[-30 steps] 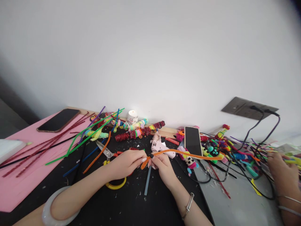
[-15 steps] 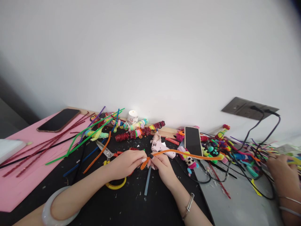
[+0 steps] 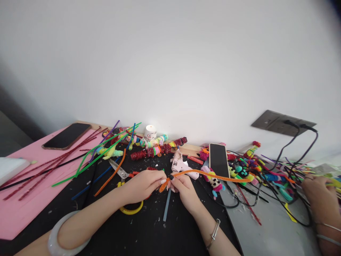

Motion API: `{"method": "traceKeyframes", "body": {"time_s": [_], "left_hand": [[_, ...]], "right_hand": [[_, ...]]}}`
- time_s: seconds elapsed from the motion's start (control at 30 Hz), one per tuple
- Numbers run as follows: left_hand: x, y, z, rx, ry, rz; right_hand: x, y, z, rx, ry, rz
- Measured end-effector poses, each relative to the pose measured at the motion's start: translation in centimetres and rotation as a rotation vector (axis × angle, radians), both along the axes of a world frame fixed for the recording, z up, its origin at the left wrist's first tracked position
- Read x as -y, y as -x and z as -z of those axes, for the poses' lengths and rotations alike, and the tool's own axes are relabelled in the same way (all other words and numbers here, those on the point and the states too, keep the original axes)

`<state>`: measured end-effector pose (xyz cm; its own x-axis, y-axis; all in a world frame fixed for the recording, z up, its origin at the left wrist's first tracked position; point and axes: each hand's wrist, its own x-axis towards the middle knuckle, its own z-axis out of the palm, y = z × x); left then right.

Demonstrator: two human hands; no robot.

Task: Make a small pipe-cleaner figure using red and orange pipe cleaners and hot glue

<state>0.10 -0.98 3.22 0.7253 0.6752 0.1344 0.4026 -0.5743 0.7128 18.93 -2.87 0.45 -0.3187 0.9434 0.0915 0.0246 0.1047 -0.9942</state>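
Note:
Between my two hands is an orange pipe cleaner (image 3: 213, 175), its long free end reaching out to the right and a short folded or coiled part at my fingertips. My left hand (image 3: 149, 183) pinches it from the left, thumb and fingers pressed together. From the right, my right hand (image 3: 180, 185) also pinches it, close to the left fingertips. Below the hands a bluish-grey stick (image 3: 167, 206) lies on the black mat. Scissors (image 3: 122, 173) lie open-bladed beyond my left hand, and a yellow ring (image 3: 131, 210) shows under my left wrist. Behind my right hand lies a pale pink glue gun (image 3: 181, 166).
Loose pipe cleaners and a phone (image 3: 66, 136) lie on the pink board (image 3: 16, 217). Another phone (image 3: 218, 160) leans among colourful pipe-cleaner pieces. Black cables run from the wall socket (image 3: 271, 122). Another person's hand (image 3: 318, 192) is at far right. A paper cup (image 3: 150, 133) stands behind.

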Motion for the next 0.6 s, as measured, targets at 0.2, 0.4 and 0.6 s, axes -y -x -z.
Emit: {"method": "traceKeyframes", "body": {"time_s": [0.2,0.4,0.6], "left_hand": [[-0.06,0.10,0.27,-0.057,-0.051,-0.055],[-0.14,0.23,0.53,-0.089,-0.094,-0.098],[-0.16,0.20,0.31,-0.080,-0.086,-0.089]], "right_hand": [[-0.07,-0.01,0.18,0.005,-0.017,-0.002],[0.01,-0.10,0.05,0.040,-0.036,0.007],[0.00,-0.07,0.17,0.019,-0.038,-0.007]]}}
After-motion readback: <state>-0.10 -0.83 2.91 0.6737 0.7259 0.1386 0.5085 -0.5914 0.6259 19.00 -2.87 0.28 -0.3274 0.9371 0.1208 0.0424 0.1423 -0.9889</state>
